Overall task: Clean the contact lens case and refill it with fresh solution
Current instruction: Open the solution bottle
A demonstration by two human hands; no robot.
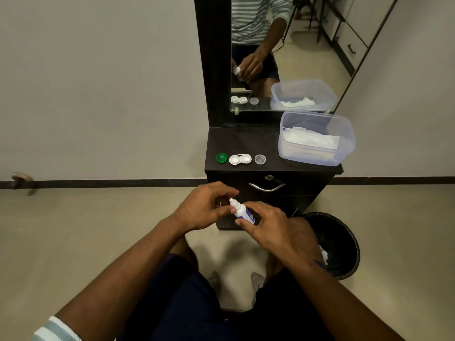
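- The contact lens case (240, 159), white with both wells uncovered, lies flat near the front edge of the dark counter (246, 141).
- A green cap (221, 158) sits just to its left and a clear cap (260, 159) just to its right, each apart from the case, both with the hollow side up.
- The small white solution bottle (242, 212) with a blue label is held in front of the counter, below its top, tilted with the nozzle pointing up and left.
- The right hand (268, 226) is wrapped around the bottle's body, fingers closed on it.
- The left hand (204, 207) is curled at the nozzle end, thumb and fingertips drawn close together; whether it pinches anything small cannot be told.
- A clear plastic tub (344, 134) holding white tissue stands at the counter's right rear.
- A mirror (295, 57) rises behind the counter.
- A black bin (344, 242) stands on the floor to the right, with white tissue inside.
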